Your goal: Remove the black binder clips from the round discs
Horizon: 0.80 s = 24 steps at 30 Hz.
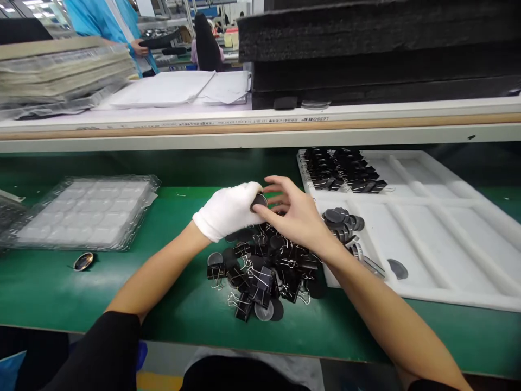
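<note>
My left hand (234, 209), in a white glove, holds a small round black disc (259, 202) with a shiny rim. Bare, my right hand (291, 213) reaches to the disc from the right, its thumb at the disc's lower edge and its fingers apart above. Below both hands, a heap of black binder clips (260, 279) and dark round discs lies on the green table (175, 304). Beside my right forearm, more grey discs (344, 222) are piled in the white divided tray (419, 201).
Rows of black clips (342, 171) fill the tray's back left compartment. Clear plastic trays (81, 212) lie at the left, with a round metal-rimmed piece (83, 262) in front. A shelf (195, 136) crosses above, bearing black foam (366, 54) and papers (166, 88). Someone in blue (106, 24) stands beyond.
</note>
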Available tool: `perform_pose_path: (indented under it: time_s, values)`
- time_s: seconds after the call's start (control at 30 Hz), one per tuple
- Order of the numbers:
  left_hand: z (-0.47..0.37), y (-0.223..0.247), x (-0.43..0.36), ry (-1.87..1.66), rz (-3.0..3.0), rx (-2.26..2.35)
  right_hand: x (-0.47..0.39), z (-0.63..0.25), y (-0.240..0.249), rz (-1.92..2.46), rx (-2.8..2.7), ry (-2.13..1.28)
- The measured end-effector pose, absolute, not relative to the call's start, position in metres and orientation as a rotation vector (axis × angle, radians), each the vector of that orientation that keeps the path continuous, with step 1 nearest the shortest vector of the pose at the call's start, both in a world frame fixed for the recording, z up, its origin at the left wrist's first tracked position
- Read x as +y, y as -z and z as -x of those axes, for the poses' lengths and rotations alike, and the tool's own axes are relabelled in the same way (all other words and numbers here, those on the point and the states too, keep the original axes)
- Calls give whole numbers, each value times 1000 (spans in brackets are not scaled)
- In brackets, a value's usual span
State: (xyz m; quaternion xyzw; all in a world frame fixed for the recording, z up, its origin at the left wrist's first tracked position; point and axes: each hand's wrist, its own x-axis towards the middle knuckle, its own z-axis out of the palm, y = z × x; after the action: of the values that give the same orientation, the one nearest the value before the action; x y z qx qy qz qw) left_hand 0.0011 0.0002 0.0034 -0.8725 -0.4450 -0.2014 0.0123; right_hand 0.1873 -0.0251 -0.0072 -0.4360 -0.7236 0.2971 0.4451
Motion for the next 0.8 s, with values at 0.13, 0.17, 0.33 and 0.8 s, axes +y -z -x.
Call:
perform_pose_path:
  time_s: [0.13, 0.17, 0.33, 0.8]
  values:
    - [8, -6, 1, 629, 2775, -1278, -15, -188, 8, 1152, -1507, -1328]
    - [12, -8, 2, 637, 2779, -1309, -12, -191, 6, 1136, -1420, -1378]
    - [16, -2, -1, 166, 3032, -1370, -3, -206, -3, 1090, -1126, -1389]
    - [9, -18, -10, 1432, 2743, -1608, -33, -239, -43, 925, -1680, -1582]
